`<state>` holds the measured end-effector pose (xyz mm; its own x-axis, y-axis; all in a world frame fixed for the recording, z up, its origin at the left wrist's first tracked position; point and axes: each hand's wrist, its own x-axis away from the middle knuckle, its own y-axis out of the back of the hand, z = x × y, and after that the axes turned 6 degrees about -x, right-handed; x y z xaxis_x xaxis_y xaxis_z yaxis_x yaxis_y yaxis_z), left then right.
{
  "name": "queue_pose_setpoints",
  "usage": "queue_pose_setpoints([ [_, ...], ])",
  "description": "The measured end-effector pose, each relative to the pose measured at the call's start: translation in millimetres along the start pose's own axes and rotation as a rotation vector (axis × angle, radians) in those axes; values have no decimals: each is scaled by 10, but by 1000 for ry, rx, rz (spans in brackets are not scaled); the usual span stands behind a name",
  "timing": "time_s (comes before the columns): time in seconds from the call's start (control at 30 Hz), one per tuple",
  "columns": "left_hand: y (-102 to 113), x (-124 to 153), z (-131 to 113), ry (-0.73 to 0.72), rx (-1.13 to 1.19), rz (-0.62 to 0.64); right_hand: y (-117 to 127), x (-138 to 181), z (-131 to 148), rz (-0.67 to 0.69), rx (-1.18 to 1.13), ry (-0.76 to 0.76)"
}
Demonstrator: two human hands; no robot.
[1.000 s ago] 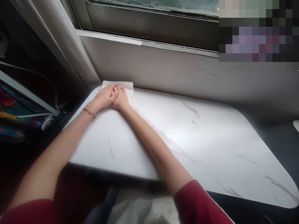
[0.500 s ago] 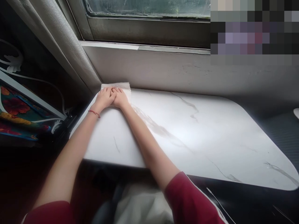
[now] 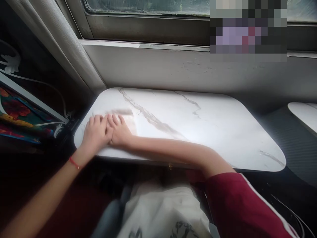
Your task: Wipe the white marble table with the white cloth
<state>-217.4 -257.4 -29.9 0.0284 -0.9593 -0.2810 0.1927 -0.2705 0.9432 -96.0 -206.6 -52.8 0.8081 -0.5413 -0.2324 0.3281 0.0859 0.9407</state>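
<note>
My left hand (image 3: 95, 135) and my right hand (image 3: 120, 131) rest side by side, palms down, at the left end of a white marble-patterned table (image 3: 223, 127). Their fingers lie flat and touch where the hands meet. Under them is a white cloth or paper wipe (image 3: 127, 113), pressed against the tabletop. Its far edge and right side show beyond my fingers, slightly blurred; the rest is hidden. A red string bracelet (image 3: 73, 163) circles my left wrist.
A window (image 3: 148, 8) and a pale wall (image 3: 153, 67) run behind the table. A curtain (image 3: 61, 43) hangs at the left, near cables and a flowered fabric (image 3: 19, 115). Another white tabletop (image 3: 304, 110) shows at right. Part of the view is pixelated.
Both hands have slid the wipe from the table's far left corner toward me and slightly left. My right elbow has swung outward, and the view has shifted a little.
</note>
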Motion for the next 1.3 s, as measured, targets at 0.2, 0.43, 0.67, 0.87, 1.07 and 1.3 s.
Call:
queue_pose_setpoints([
  [0.2, 142, 526, -243, -63, 44, -11, 56, 554, 262, 46, -33, 88],
  [0.43, -36, 169, -239, -76, 223, 39, 90, 386, 24, 35, -110, 23],
  [0.67, -190, -761, -372, -74, 247, 100, 87, -90, -718, -29, -123, -72],
  [0.87, -294, -1681, -901, -98, 285, 115, 279, -252, -1632, -71, -87, -198],
  [1.07, -465, -2008, -1182, -17, 372, 83, 390, -291, -2176, -108, -83, -139],
  [1.3, -508, -2001, -1131, -9, 387, 32, 404, -306, -2177, -133, -52, -123],
])
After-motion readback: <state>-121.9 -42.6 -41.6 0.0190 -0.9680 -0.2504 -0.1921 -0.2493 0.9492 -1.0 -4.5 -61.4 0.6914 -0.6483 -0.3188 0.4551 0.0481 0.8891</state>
